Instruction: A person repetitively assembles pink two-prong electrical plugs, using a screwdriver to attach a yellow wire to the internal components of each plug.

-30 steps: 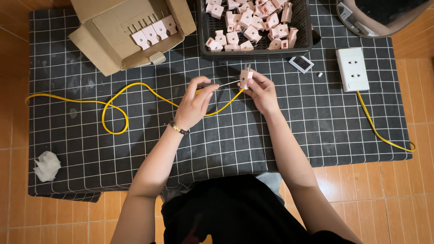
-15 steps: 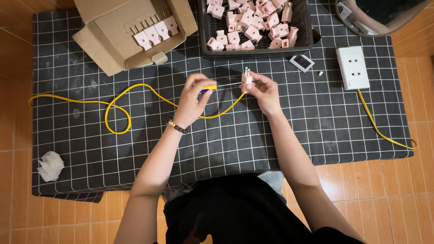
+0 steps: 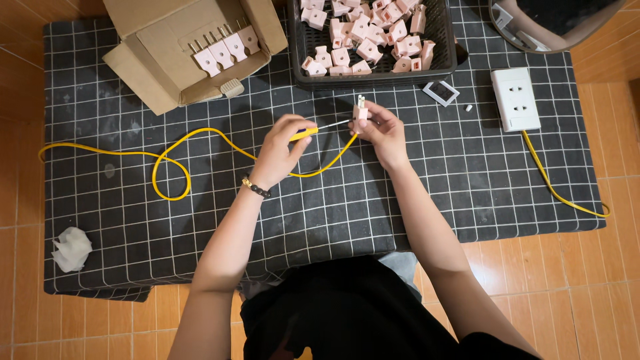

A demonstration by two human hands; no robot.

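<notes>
Compared with a second ago, the left hand [image 3: 283, 150] is now gripping a screwdriver with a yellow handle [image 3: 304, 133] and is pointing its thin shaft straight at the pink plug [image 3: 361, 112], where earlier the two hands were only fingering the plug and cord together. That reads as the work moving from lining parts up to driving a screw in the plug body. The right hand [image 3: 381, 130] is pinching the plug with its two metal prongs pointing up, just above the middle of the tabletop [image 3: 413, 200]. Both hands are closed around what they carry, fingers curled tight.

The yellow cord [image 3: 170, 170] is running from the plug, looping left of it across the checked cloth. Up and to the left of the plug, an open cardboard box [image 3: 153, 67] is holding a short row of finished pink plugs laid side by side. Directly above the plug, a black basket [image 3: 373, 77] is piled with loose pink plug parts. Right of the plug, a white socket block [image 3: 515, 99] is lying flat with another yellow cord leaving it.
</notes>
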